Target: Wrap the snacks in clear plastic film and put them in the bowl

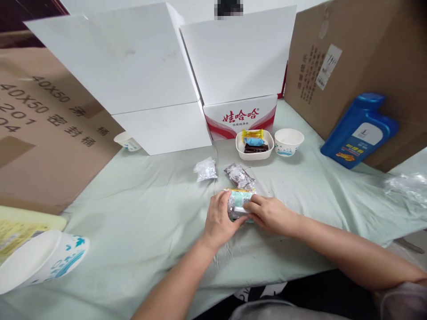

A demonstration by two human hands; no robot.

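Note:
Both hands hold one shiny packet [240, 199] with teal, yellow and clear parts, low over the green cloth. My left hand [218, 220] is wrapped round its left side, thumb along the bottom. My right hand [271, 214] pinches its right side with bent fingers. What lies inside the packet I cannot make out. Just beyond it rests a dark brown crinkled wrapper [239, 175], and to the left of that a clear plastic bag of white stuff [205, 169].
A white dish [256, 155] holds several wrapped snacks; a paper bowl [288, 141] stands beside it. White boxes [156, 129] line the back, cardboard boxes [60, 133] both sides. A blue bottle [362, 129] leans at right, a large paper bowl [46, 260] tilts at near left.

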